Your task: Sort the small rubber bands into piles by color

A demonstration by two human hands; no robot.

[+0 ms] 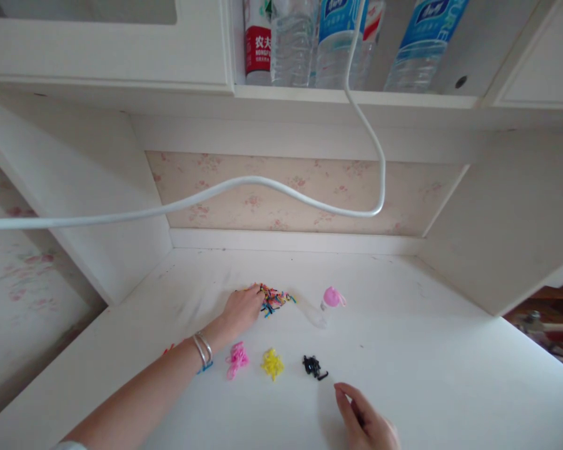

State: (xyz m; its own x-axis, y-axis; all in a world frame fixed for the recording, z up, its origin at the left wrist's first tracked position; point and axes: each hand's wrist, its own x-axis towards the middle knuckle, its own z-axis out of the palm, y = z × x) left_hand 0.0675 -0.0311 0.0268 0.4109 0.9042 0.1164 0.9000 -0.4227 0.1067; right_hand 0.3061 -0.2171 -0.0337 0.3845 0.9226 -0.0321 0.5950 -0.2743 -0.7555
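**A:** What is on the white worktop point(426, 350)?

**B:** The left hand point(241, 309) lies near the middle. Its fingers curl on a multicoloured heap of small elastic bands point(276, 299), but I cannot tell whether they pinch one.

**A:** And the right hand point(368, 425)?

**B:** It is at the near edge, fingers loosely bent and partly cut off, so its grip is unclear.

**A:** Anything smaller?

**B:** A small clear plastic bottle with a pink cap point(326, 306) lies just beside the heap. Nearer the near edge is a row: pink pile point(237, 359), yellow pile point(273, 363), black pile point(313, 366).

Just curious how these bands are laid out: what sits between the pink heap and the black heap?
A small yellow heap lies between the pink heap and the black heap, apart from both; the head view shows it.
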